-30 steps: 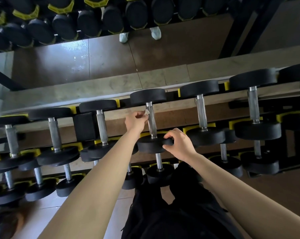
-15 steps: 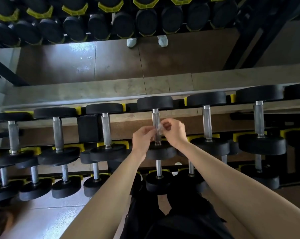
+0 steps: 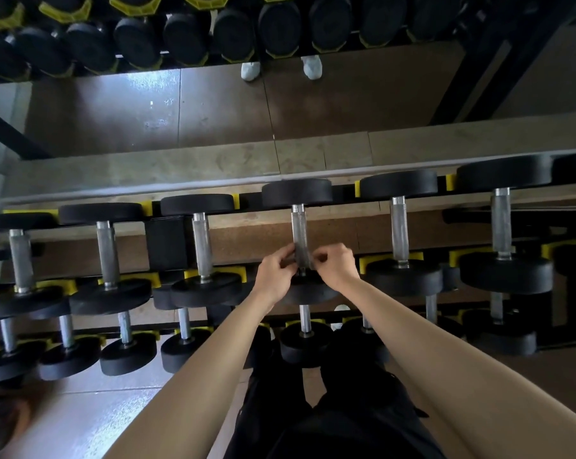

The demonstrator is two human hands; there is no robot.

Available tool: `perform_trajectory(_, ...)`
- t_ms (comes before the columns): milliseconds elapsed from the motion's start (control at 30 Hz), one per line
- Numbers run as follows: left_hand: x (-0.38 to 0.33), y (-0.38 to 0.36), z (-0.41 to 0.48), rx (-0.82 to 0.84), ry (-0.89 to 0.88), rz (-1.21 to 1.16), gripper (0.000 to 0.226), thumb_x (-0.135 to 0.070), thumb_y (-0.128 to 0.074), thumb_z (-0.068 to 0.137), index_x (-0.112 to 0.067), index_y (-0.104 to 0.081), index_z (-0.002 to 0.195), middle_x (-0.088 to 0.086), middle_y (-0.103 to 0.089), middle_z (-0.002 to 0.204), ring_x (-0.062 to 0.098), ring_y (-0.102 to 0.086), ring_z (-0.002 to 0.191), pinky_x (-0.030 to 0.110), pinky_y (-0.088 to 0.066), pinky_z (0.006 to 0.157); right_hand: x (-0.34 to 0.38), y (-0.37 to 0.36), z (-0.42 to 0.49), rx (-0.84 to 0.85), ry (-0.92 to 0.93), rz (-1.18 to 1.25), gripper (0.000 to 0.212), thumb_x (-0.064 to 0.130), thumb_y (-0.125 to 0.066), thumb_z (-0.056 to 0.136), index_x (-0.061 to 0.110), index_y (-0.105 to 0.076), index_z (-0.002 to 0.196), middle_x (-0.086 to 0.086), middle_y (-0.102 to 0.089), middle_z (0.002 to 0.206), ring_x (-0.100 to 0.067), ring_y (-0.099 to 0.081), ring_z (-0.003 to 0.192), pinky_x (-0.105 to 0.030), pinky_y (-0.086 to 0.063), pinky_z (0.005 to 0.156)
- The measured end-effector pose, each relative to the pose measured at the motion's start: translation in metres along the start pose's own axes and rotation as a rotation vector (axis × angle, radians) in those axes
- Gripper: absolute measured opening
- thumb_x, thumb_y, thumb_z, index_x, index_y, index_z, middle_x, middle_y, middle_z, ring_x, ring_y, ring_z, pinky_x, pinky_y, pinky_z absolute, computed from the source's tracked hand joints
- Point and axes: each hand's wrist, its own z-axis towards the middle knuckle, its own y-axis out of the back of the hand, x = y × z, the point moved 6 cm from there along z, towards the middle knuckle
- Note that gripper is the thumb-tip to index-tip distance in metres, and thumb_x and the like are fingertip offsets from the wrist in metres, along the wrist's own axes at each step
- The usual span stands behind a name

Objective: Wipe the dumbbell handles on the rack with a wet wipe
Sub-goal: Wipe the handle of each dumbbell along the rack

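The middle dumbbell on the top rail has a knurled steel handle (image 3: 298,223) between two black round heads. Both of my hands meet at the near end of that handle. My left hand (image 3: 275,274) pinches it from the left and my right hand (image 3: 336,266) from the right. Between the fingertips a thin, wet-looking wipe (image 3: 302,256) is wrapped round the handle, and a small pale edge of it shows by my right fingers. The near head of this dumbbell is mostly hidden under my hands.
Neighbouring dumbbells lie close on both sides, one to the left (image 3: 201,240) and one to the right (image 3: 398,226), in yellow cradles. A lower tier of smaller dumbbells (image 3: 305,326) sits under my forearms. A mirror (image 3: 213,104) behind the rack reflects dumbbells and shoes.
My right hand left the dumbbell's near head and joined my left hand on the handle. Both hands then slid with the wipe toward the handle's near end.
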Motion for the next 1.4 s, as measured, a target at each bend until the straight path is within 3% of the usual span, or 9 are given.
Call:
perform_trajectory(233, -0.002, -0.003, -0.004, 0.017, 0.001, -0.055, 0.049, -0.003, -0.053, 0.101, -0.020, -0.055, 0.147, -0.005, -0.065, 0.135, 0.011, -0.057, 0.126, 0.028, -0.039, 0.113, 0.023, 0.034, 0.024, -0.199, -0.061, 0.356, 0.025, 0.009, -0.069, 0.094, 0.012, -0.073, 0.119, -0.002, -0.072, 0.114, -0.013, -0.064, 0.101, -0.031, -0.053, 0.098)
perform_trajectory(533, -0.001, 0.001, -0.001, -0.024, -0.052, -0.057, 0.044, -0.008, -0.061, 0.098, -0.019, -0.061, 0.140, -0.007, -0.065, 0.135, 0.008, -0.057, 0.126, 0.028, -0.043, 0.110, -0.006, -0.005, 0.013, 0.161, -0.063, 0.179, 0.025, 0.015, -0.063, 0.098, 0.013, -0.072, 0.121, -0.002, -0.072, 0.116, -0.019, -0.065, 0.107, -0.027, -0.048, 0.085)
perform_trajectory(700, -0.002, 0.006, -0.002, -0.149, -0.086, -0.064, 0.032, -0.011, -0.071, 0.093, -0.023, -0.067, 0.122, -0.015, -0.069, 0.113, 0.004, -0.063, 0.108, 0.021, -0.052, 0.091, 0.003, 0.019, 0.006, 0.051, -0.026, 0.269, 0.015, 0.026, -0.078, 0.088, 0.018, -0.076, 0.101, 0.005, -0.073, 0.098, -0.011, -0.066, 0.093, -0.023, -0.050, 0.081)
perform_trajectory(833, -0.016, 0.000, 0.002, -0.084, -0.318, 0.004, 0.058, -0.009, -0.075, 0.089, -0.026, -0.055, 0.141, -0.012, -0.063, 0.128, 0.000, -0.063, 0.110, 0.021, -0.053, 0.095, 0.017, 0.032, 0.003, 0.018, -0.016, 0.514, 0.022, 0.026, -0.085, 0.080, 0.014, -0.072, 0.092, 0.001, -0.073, 0.090, -0.010, -0.069, 0.080, -0.023, -0.056, 0.072)
perform_trajectory(933, -0.024, -0.004, 0.007, -0.035, -0.416, 0.038, 0.073, -0.008, -0.076, 0.088, -0.030, -0.046, 0.151, -0.007, -0.058, 0.137, 0.004, -0.063, 0.115, 0.022, -0.052, 0.099, 0.021, 0.027, 0.006, 0.078, -0.022, 0.573, 0.025, 0.027, -0.085, 0.081, 0.010, -0.070, 0.092, -0.006, -0.074, 0.090, -0.018, -0.071, 0.080, -0.035, -0.062, 0.078)
perform_trajectory(1067, -0.034, 0.004, 0.018, -0.036, -0.504, 0.069, 0.063, -0.019, -0.077, 0.090, -0.029, -0.051, 0.147, -0.006, -0.066, 0.128, 0.012, -0.065, 0.116, 0.034, -0.054, 0.101, 0.025, 0.022, 0.013, 0.186, 0.042, 0.571, 0.018, 0.023, -0.077, 0.090, 0.009, -0.073, 0.098, -0.004, -0.074, 0.086, -0.016, -0.071, 0.078, -0.034, -0.060, 0.078)
perform_trajectory(1167, -0.034, 0.012, 0.025, -0.038, -0.510, 0.110, 0.040, -0.029, -0.077, 0.091, -0.024, -0.067, 0.130, -0.009, -0.072, 0.115, 0.009, -0.068, 0.105, 0.038, -0.057, 0.094, 0.024, 0.027, 0.015, 0.218, 0.061, 0.619, 0.016, 0.017, -0.071, 0.094, 0.005, -0.073, 0.104, -0.005, -0.073, 0.088, -0.014, -0.070, 0.077, -0.028, -0.057, 0.074)
perform_trajectory(1267, -0.033, 0.021, 0.026, -0.110, -0.438, 0.079, 0.026, -0.039, -0.077, 0.089, -0.021, -0.079, 0.109, -0.012, -0.077, 0.095, 0.006, -0.071, 0.087, 0.034, -0.060, 0.082, 0.022, 0.036, 0.013, 0.200, 0.029, 0.740, 0.015, 0.010, -0.070, 0.094, 0.002, -0.074, 0.106, -0.010, -0.073, 0.090, -0.018, -0.068, 0.079, -0.029, -0.059, 0.075)
perform_trajectory(1400, -0.027, 0.027, 0.027, -0.184, -0.251, -0.142, 0.021, -0.030, -0.079, 0.089, -0.015, -0.079, 0.103, -0.006, -0.079, 0.085, 0.012, -0.075, 0.076, 0.028, -0.063, 0.073, 0.022, 0.041, 0.015, 0.138, -0.066, 0.920, 0.015, -0.003, -0.069, 0.090, -0.005, -0.069, 0.105, -0.017, -0.074, 0.100, -0.026, -0.073, 0.088, -0.031, -0.061, 0.078)
